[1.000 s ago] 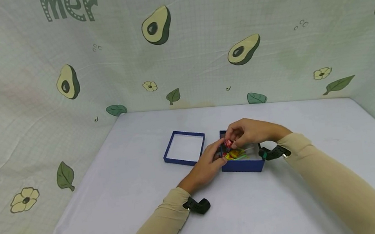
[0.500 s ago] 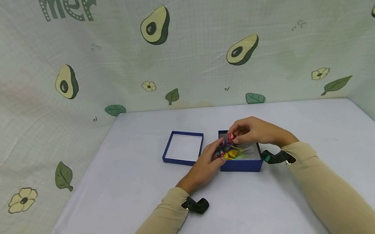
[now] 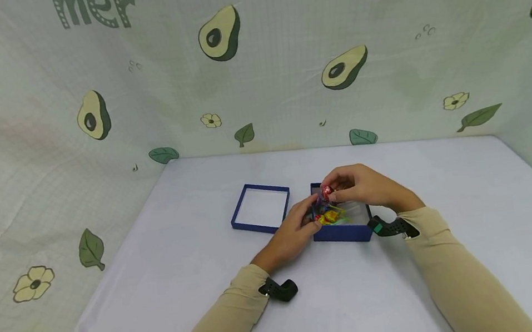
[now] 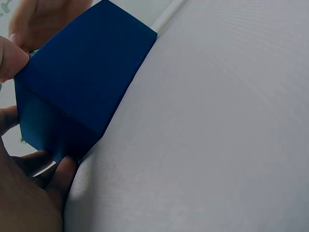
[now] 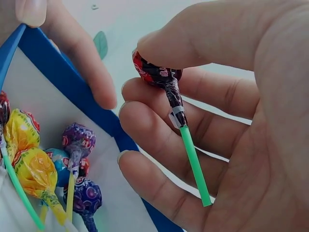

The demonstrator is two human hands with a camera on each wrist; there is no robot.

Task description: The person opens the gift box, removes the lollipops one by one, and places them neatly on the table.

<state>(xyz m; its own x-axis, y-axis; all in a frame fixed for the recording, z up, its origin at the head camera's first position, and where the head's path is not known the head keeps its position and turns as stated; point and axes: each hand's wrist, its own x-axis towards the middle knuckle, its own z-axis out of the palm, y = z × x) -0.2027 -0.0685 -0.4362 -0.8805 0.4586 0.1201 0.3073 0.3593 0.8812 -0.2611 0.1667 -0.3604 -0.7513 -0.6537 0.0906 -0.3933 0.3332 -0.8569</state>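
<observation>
Between thumb and fingers, my right hand [image 3: 370,189] pinches a dark red lollipop [image 5: 157,72] by its wrapped head, its green stick pointing down toward the palm. The hand is over the far left part of an open blue box [image 3: 343,234]. My left hand [image 3: 292,240] grips the box's left side, thumb at the near corner and fingers along the wall, as the left wrist view shows. Inside the box lie several wrapped lollipops, among them a yellow lollipop [image 5: 36,171] and a purple lollipop [image 5: 79,137], heads gathered toward the left end.
Left of the box a shallow square blue-rimmed lid [image 3: 256,227] lies on the white-covered table [image 3: 171,290]. Behind the table hangs a pale cloth [image 3: 279,74] printed with avocados, flowers and leaves. Both wrists wear black straps.
My right hand has risen slightly and shifted right, lifting the red lollipop a little from the others. My left hand stays in place at the box.
</observation>
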